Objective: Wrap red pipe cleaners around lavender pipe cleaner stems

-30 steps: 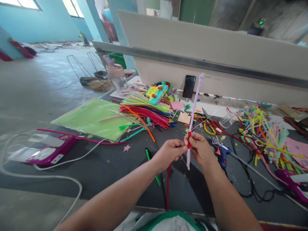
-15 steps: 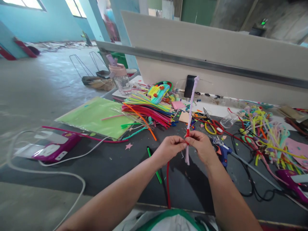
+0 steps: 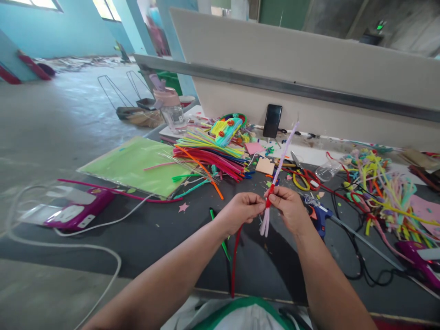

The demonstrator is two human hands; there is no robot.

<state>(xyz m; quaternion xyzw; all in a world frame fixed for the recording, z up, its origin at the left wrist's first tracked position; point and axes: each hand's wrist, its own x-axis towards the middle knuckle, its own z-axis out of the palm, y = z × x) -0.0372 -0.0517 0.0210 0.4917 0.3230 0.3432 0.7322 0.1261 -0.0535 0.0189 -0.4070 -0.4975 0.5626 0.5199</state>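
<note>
We work over a dark grey tabletop [image 3: 165, 256], where a green sheet in clear plastic [image 3: 130, 167] lies on the left. To our right sprawls a tangled heap of pipe cleaners [image 3: 395, 192]; a straighter bundle of pipe cleaners [image 3: 213, 158] rests beyond our hands. Our right hand [image 3: 287, 208] is closed, thumb and fingers pinching the lilac pipe-cleaner stalk [image 3: 286, 149] at its red wrapping. We have it above the tabletop, top leaning rightward, lower ends splayed under the fingers. Our left hand [image 3: 242, 211] is closed too, fingertips pinching the red pipe cleaner [image 3: 235, 261] beside the wrapping, its length trailing below. The blue glue gun [image 3: 321, 220] lies near our right wrist, a pink star [image 3: 183, 207] left of our left hand.
</note>
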